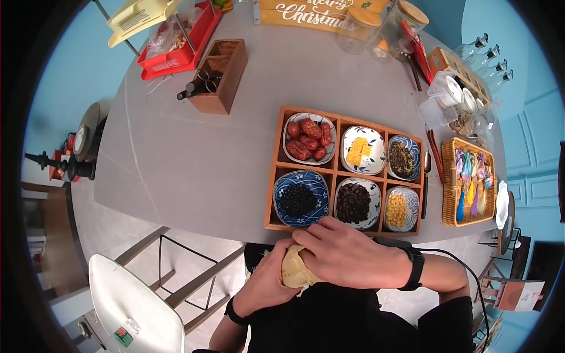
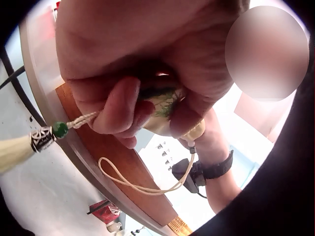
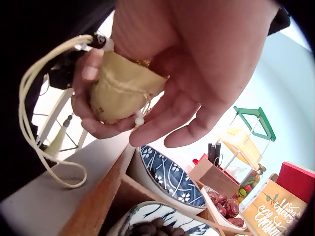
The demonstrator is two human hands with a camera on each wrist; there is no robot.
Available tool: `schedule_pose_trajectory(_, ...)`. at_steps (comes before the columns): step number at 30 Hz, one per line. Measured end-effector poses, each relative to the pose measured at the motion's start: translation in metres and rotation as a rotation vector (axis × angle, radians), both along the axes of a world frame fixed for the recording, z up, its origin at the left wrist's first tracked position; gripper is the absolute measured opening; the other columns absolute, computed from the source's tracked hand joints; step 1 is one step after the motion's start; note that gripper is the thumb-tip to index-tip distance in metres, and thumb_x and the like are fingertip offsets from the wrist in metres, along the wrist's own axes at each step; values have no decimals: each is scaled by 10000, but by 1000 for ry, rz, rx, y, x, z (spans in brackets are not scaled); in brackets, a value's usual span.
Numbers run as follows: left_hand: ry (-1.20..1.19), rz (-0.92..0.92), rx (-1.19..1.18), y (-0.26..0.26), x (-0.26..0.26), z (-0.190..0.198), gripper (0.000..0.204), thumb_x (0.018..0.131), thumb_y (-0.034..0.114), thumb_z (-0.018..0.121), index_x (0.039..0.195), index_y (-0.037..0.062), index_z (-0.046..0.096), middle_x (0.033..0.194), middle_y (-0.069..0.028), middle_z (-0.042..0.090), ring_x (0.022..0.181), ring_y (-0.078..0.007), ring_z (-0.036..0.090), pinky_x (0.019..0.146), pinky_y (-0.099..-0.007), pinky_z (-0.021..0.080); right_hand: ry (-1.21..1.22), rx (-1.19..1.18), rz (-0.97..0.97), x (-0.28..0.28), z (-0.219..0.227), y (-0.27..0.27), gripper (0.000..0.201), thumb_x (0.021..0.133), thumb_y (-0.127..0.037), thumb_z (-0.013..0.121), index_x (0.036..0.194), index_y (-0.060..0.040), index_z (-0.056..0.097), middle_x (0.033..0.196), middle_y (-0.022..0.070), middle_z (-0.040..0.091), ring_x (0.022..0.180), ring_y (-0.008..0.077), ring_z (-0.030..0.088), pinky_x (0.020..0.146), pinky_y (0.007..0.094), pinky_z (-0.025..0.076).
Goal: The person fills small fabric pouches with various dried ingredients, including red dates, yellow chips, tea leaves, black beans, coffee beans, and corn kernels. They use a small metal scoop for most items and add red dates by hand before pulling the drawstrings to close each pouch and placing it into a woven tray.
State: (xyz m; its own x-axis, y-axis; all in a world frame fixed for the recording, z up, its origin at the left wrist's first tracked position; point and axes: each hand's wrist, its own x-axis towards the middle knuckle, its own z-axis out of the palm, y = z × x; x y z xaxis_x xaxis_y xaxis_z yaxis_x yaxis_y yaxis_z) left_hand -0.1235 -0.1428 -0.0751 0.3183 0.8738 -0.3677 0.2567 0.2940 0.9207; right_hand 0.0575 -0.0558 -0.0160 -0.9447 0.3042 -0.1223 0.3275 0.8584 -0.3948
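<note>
A pale yellow drawstring pouch (image 1: pixel 296 269) is between my two hands, just off the table's near edge. My left hand (image 1: pixel 266 282) grips its body, fingers curled round it. Over the pouch's mouth bends my right hand (image 1: pixel 353 253), its thumb side at the rim and its fingers along the side. In the right wrist view a looped cord (image 3: pixel 29 98) hangs from the pouch. The left wrist view shows green stitching on the pouch (image 2: pixel 170 101), a green bead (image 2: pixel 59 130) and a pale tassel (image 2: pixel 15 155). The pouch's inside is mostly hidden by my right hand.
Beyond my hands stands a wooden tray (image 1: pixel 329 170) holding several bowls, with red dates (image 1: pixel 307 140), black beans (image 1: pixel 297 201) and yellow beans (image 1: pixel 396 210). At right are a spoon (image 1: pixel 426 176) and a wicker basket (image 1: pixel 469 220) of tasselled pouches. A wooden box (image 1: pixel 226 88) sits farther back left.
</note>
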Motion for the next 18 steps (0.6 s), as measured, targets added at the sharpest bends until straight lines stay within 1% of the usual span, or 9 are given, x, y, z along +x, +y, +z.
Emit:
schedule_pose_trajectory(2,32,2,-40,1,1,-1,677,727,103,773,1291,20,408,1153,-219,603,1081,-412,598,887,-410,490,32,-5,-26,2,6,3,232,695,-116,673,876,23,629,1112,147,583,993,241,589,876,360,460)
schedule_pose_trajectory(4,63,-5,117,1,1,-5,640,735,105,769,1272,26,429,1118,-205,624,1060,-412,610,868,-412,503,60,-18,-47,7,16,6,230,703,-108,678,889,19,635,1122,135,586,1005,235,591,881,360,459)
schedule_pose_trajectory(7,29,21,86,3,-4,-7,618,741,92,763,1265,27,441,1130,-204,615,1060,-403,612,882,-398,501,179,-118,-176,17,30,23,213,738,-72,693,937,-7,651,1065,114,614,963,240,620,837,364,477)
schedule_pose_trajectory(8,-7,59,93,1,-5,-11,645,702,26,763,1262,38,443,1128,-145,602,1052,-263,617,920,-337,469,265,-111,-265,21,31,34,203,751,-60,684,939,0,637,989,116,598,917,267,610,788,377,483)
schedule_pose_trajectory(9,-9,58,95,-2,-7,-14,645,702,26,763,1262,38,443,1128,-145,602,1052,-263,617,920,-337,469,353,-105,-357,24,32,45,194,763,-47,675,942,8,622,914,118,583,870,294,600,739,391,489)
schedule_pose_trajectory(11,-180,90,91,-7,-13,-21,650,725,39,768,1284,35,434,1194,-110,550,1110,-206,569,971,-323,437,363,44,-515,28,14,75,211,776,-10,675,979,10,622,914,140,592,862,344,602,720,429,500)
schedule_pose_trajectory(12,-214,71,81,-9,-15,-23,669,742,47,775,1306,29,416,1227,-85,506,1149,-171,522,1006,-315,409,365,50,-522,29,4,84,211,776,-10,675,979,10,622,914,140,592,862,344,602,720,429,500)
schedule_pose_trajectory(14,-272,80,88,-11,-14,-21,685,737,47,781,1312,29,408,1222,-89,511,1145,-173,527,1006,-318,412,319,-81,-582,29,-14,99,246,773,-6,680,1010,20,621,949,153,600,903,352,597,767,432,493)
schedule_pose_trajectory(18,-514,127,0,-20,-9,-34,742,721,56,806,1332,34,386,1227,-92,515,1143,-171,529,1011,-325,416,355,19,-469,24,-33,106,277,778,-12,689,1048,12,630,966,147,597,912,345,594,790,411,489)
